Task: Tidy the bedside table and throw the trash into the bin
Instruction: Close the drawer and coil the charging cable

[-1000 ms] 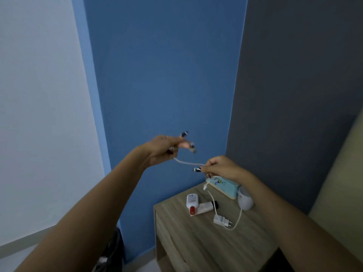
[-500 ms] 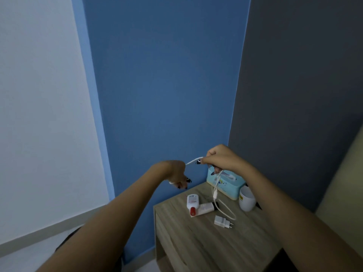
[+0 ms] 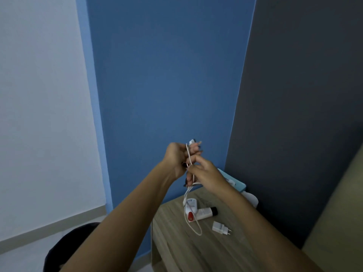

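Now we have the white cable (image 3: 189,160) gathered up between both our hands, raised in front of the blue wall (image 3: 167,75), above the far left part of the bedside table (image 3: 176,248). Our left hand (image 3: 176,160) is curled around it, fingers (image 3: 194,149) bent, with a white connector end poking out just above the fingertips. Our right hand (image 3: 204,173) sits just below and to the right, touching the left, its thumb and forefinger pinched shut on the cable strand. From below our right fingers the cable hangs down in a long loop, the bottom of which reaches the wooden tabletop.

Under that loop lie a small white bottle (image 3: 191,210) with a red cap, and a white tube (image 3: 206,213) with a black cap lying on its side, touching the bottle. A white plug adapter (image 3: 221,228) lies near them, to the right of the loop's bottom, apart from the cable.

Behind our right wrist a light blue tissue box (image 3: 235,183) stands at the back of the table, and just right of it part of a white cup (image 3: 252,200) shows past our forearm. Below our left forearm, on the floor to the left of the table, a dark bin (image 3: 64,250) is partly in view. A dark grey wall (image 3: 304,95) rises behind the table on the right.
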Tool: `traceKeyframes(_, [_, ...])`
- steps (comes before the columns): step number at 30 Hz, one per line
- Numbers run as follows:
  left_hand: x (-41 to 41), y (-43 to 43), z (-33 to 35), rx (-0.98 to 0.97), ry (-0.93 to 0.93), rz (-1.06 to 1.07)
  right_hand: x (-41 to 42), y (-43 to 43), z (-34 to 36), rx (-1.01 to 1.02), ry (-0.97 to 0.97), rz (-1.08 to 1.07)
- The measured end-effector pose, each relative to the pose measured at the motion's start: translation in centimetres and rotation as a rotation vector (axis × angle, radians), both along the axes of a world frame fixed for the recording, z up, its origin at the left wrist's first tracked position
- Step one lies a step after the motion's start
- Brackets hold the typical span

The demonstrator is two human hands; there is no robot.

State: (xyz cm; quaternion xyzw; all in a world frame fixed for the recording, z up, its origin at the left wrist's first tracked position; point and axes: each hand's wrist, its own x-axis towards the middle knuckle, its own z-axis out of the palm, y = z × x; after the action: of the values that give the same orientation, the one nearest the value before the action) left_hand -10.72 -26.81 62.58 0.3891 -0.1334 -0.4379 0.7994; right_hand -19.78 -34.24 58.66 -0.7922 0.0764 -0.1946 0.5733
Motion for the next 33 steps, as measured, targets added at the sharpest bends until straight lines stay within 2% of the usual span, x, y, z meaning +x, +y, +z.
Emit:
traceKeyframes(5, [1.2, 0.5, 0.5, -0.027, 0.0, 0.051, -0.4, -0.6, -2.7, 0.007, 0.084, 0.035])
traceKeyframes(8, [1.7, 0.5, 1.6, -0.109, -0.022, 0.149, -0.8, -1.1, -5.0, -0.252, 0.281, -0.01])
traceKeyframes(11, [2.3, 1.6, 3.3, -0.11, -0.214, 0.217, -1.6, -2.4, -8.2, -0.375, 0.548, 0.031])
traceKeyframes(14, [1.8, 2.5, 4.2, -0.041, -0.417, 0.167, -2.1, -4.5, -10.9, -0.223, 0.67, -0.098])
traceKeyframes(16, [0.9, 2.4, 3.5, 0.086, -0.503, 0.025, -2.0, -6.0, -11.6, -0.075, 0.653, -0.232])
traceKeyframes(19, [0.3, 2.4, 1.3, 0.345, -0.577, -0.368, -1.4, -7.8, -9.5, 0.124, 0.627, -0.338])
traceKeyframes(22, [-0.5, 2.4, -1.5, 0.641, -0.807, -0.754, -0.9, -9.8, -6.5, 0.324, 0.622, -0.376])
traceKeyframes(24, [-1.1, 1.9, -3.1, 0.766, -0.909, -0.909, -0.4, -10.7, -4.4, 0.373, 0.526, -0.415])
traceKeyframes(27, [-1.1, 1.1, -5.2, 0.822, -0.908, -0.759, -0.1, -10.5, -1.2, 0.361, 0.363, -0.383])
traceKeyframes(31, [0.4, -0.1, -6.9, 0.562, -0.515, -0.321, -0.7, -8.9, 1.5, 0.31, 0.197, -0.262])
traceKeyframes(33, [1.3, -0.8, -7.3, 0.456, -0.383, -0.112, -1.6, -7.6, 2.1, 0.29, 0.137, -0.18])
